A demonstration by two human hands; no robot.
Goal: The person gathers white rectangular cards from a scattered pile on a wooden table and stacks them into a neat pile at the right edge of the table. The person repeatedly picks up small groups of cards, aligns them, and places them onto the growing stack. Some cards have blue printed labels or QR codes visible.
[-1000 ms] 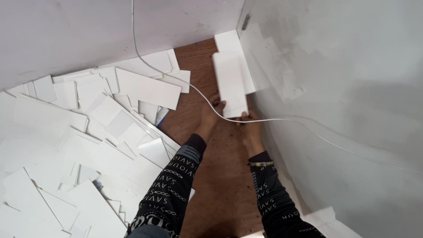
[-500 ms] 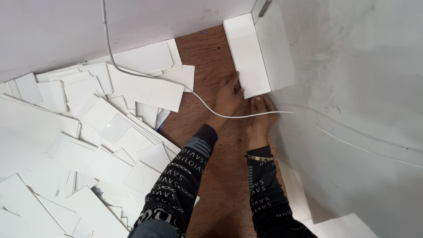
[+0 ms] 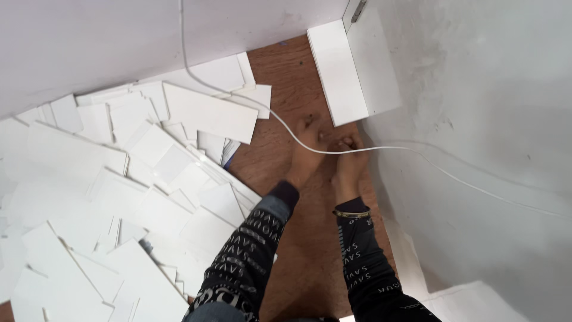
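- Both hands rest on the floor (image 3: 298, 250): left hand (image 3: 308, 146) flat and spread, right hand (image 3: 347, 156) curled, holding what I cannot tell.
- Cord (image 3: 280, 122) crosses both; could snag.
- Panel (image 3: 336, 71) at 12 o'clock, touching neither; could topple.

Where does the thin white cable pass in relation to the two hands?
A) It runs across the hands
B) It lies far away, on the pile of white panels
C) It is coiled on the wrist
A: the thin white cable crosses over the left hand and right hand above the brown wooden floor.
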